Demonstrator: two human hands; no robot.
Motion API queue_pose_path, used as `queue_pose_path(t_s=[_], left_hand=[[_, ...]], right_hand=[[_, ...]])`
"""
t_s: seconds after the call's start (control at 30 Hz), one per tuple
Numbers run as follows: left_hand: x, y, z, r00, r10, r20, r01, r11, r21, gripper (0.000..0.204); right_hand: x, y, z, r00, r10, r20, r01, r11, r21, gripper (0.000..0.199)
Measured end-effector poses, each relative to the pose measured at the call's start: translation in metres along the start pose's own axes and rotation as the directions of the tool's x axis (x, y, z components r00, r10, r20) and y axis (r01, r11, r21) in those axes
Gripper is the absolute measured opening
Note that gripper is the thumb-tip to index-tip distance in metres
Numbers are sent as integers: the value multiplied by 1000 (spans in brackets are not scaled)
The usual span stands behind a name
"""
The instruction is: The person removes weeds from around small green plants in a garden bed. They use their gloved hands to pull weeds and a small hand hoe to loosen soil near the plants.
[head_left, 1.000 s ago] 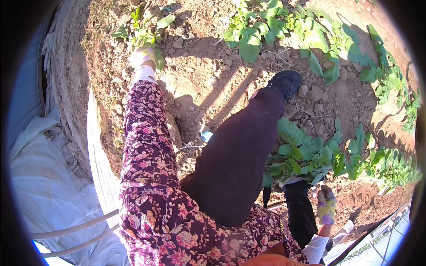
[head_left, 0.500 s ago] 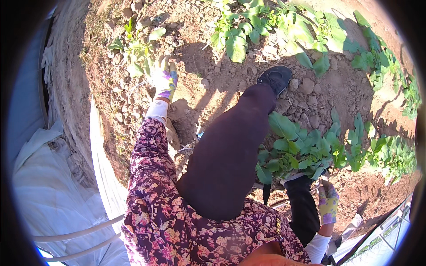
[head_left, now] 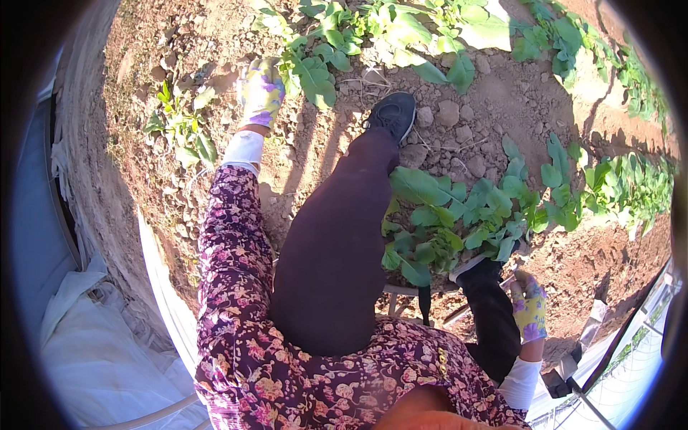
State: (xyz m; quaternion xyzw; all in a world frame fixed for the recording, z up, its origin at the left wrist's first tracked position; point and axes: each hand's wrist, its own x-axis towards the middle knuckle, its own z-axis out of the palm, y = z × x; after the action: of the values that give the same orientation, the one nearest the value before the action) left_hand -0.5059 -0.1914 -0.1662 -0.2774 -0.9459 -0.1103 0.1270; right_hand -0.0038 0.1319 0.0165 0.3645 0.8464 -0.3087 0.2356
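Note:
My left hand [head_left: 261, 94], in a yellow and purple patterned glove, reaches forward over the soil. Its fingers are stretched out beside the leaves of a broad-leaved green plant [head_left: 314, 75]; whether they touch it I cannot tell. A smaller, sparse plant [head_left: 179, 129] grows to the left of that hand. At the lower right my right hand [head_left: 530, 308], gloved alike, is closed beside my dark trouser leg. Its fingers curl around something thin that is mostly hidden. Near it spreads a row of leafy plants [head_left: 466, 215].
My dark shoe [head_left: 393, 115] stands on cloddy soil between the plant rows. White sheeting [head_left: 107, 351] lies at the left. Clods [head_left: 448, 113] lie right of the shoe. More plants [head_left: 631, 190] continue to the right, with metal framing [head_left: 645, 326] at the lower right edge.
My left hand has moved forward and right, from the small sparse plant to the bigger leafy one. My right hand stays beside my leg. The whole view has shifted somewhat.

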Motion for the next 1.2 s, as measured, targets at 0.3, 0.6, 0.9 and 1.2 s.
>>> queue_pose_path(t_s=[0.3,0.6,0.9,1.2], left_hand=[[-18,127,56,863,360,355,-388,922,10,51],[6,156,84,797,212,565,-288,957,46,32],[2,153,50,701,57,711,-145,987,64,45],[8,140,52,790,181,585,-13,960,-280,54]], right_hand=[[-4,35,-8,998,-40,-43,46,989,142,24],[-3,42,-21,996,-85,-27,88,991,100,24],[5,47,-18,997,-72,-33,76,988,136,27],[-2,47,-22,996,-76,-36,80,991,107,27]])
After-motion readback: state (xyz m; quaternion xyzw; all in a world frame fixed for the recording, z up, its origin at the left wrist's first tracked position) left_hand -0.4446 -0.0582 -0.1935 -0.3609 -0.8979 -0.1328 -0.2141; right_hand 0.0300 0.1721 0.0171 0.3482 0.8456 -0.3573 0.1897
